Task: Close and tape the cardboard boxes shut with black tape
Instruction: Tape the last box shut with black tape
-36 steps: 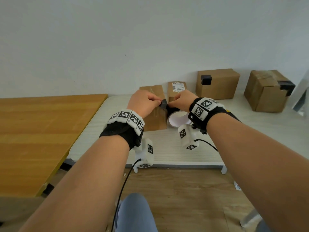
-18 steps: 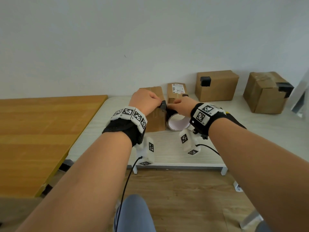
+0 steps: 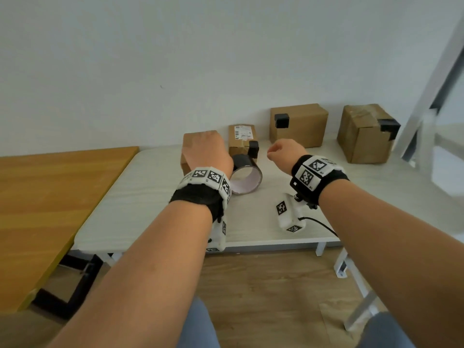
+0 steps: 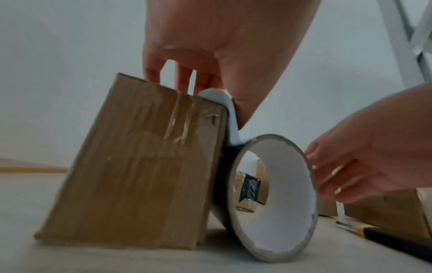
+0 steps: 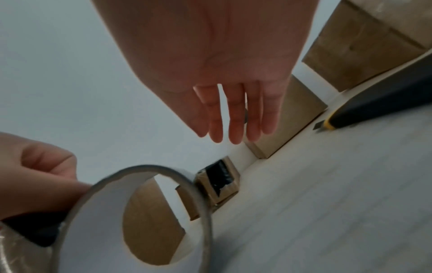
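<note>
A: Where to find the tape roll (image 3: 244,177)?

B: On the worktop (image 3: 150,209), standing on its rim, leaned against the right side of the thin upright box (image 4: 140,166). Hole axis pointing back toward the wearer and slightly up. Joined to the box by a strip (image 4: 230,118) running from the box's top corner down to the roll.

A: Left hand (image 3: 206,151)?

B: Clamped over the top edge of the box, fingers (image 4: 151,73) hooked behind it, thumb pressing the strip against the side. Busy, so not free for the roll.

A: Right hand (image 3: 285,153)?

B: Just right of the roll, holding nothing, fingers (image 5: 233,125) straight and loosely spread. Nearer of the two to the roll's free side. Probably a short reach leftward to take the rim.

A: Touching the rim yet?

B: Cannot tell. Very close in the left wrist view, a clear gap in the head view.

A: Anything shown in only some views?

B: Strip and thumb visible only from the left wrist, hidden under the hand from the head. Knife (image 5: 374,105) on the worktop further right, seen from both wrists, covered by the forearm from the head. Likely needed to cut the strip.
</note>
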The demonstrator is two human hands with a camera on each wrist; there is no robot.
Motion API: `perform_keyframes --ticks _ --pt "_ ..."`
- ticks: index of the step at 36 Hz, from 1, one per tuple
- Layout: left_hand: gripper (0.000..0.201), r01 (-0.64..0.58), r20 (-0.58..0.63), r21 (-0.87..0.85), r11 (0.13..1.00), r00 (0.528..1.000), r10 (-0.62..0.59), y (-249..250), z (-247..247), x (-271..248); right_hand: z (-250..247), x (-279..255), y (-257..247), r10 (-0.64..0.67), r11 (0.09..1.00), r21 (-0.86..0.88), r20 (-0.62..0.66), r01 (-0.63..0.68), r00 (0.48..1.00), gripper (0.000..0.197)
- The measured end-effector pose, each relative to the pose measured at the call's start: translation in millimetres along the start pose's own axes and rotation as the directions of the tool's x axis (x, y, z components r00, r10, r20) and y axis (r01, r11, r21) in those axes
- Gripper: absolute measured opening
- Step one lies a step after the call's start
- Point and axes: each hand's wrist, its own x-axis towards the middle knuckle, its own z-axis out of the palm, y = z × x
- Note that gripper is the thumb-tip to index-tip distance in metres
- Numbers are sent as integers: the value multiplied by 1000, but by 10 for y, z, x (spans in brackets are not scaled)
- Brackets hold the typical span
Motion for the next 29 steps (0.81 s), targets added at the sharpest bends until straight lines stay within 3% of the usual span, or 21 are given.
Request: perform_keyframes --ticks 3,12,18,22,27,29 --pt "32 3 33 59 998 999 -5 50 3 -19 -49 -33 125 38 999 -36 -18 -39 999 23" --pt "23 32 79 164 986 996 -45 93 -46 57 -309 -63 507 205 940 -278 -3 -198 979 16" --pt "16 15 95 234 972 995 -38 134 -8 106 -341 -68 630 340 867 -414 86 -277 936 41" --pt "14 14 75 232 973 997 -32 103 26 142 -279 1 692 351 852 -447 97 -274 931 53" --pt "17 -26 48 224 974 999 16 55 68 149 -297 -66 635 319 877 -401 69 -266 945 22" --pt "19 -33 35 208 978 999 26 24 69 147 -302 -103 586 309 901 -333 45 -277 950 18"
